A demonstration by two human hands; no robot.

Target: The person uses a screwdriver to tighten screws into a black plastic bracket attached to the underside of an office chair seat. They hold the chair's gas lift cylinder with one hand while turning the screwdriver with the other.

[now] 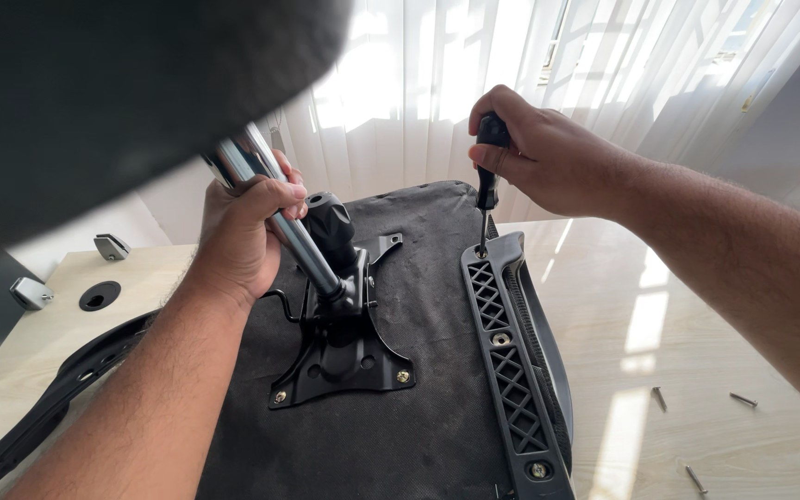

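An upturned office chair seat (428, 306) with black fabric underside lies on a light wooden table (696, 370). My left hand (243, 231) grips the chrome gas cylinder (293, 222) that rises tilted from the black metal tilt plate (344, 352). My right hand (539, 153) holds a black-handled screwdriver (487, 181) upright, its tip at the far end of the black plastic armrest bracket (511, 361) on the seat's right side.
Three loose screws (696, 477) lie on the table at the right. A second black armrest (67, 380) lies at the left, near a round cable hole (99, 295) and two metal clips (111, 246). A dark blurred shape fills the top left. White vertical blinds hang behind.
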